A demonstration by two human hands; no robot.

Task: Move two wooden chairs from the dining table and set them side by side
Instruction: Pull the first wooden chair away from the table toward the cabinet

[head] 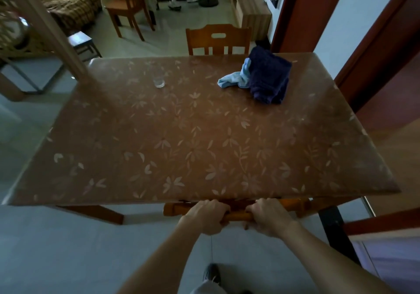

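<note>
Both hands, left hand (208,217) and right hand (269,217), are clasping the near wooden chair's top rail (237,214); pulling it straight back, level, is keeping it clear of the dining table (204,148) edge.

Home dining room: floral-covered dining table (204,139), wooden chair (218,40), sofa (68,0) beyond

A pale tiled floor (68,248) spreads under dim light. Beyond the far left corner of the dining table (204,134) stands a sofa (68,0) under a checked throw, with a low wooden cabinet (250,9) beyond its far right corner. Right of the table rises a reddish-brown door frame (293,9) against a white wall (347,14).
</note>
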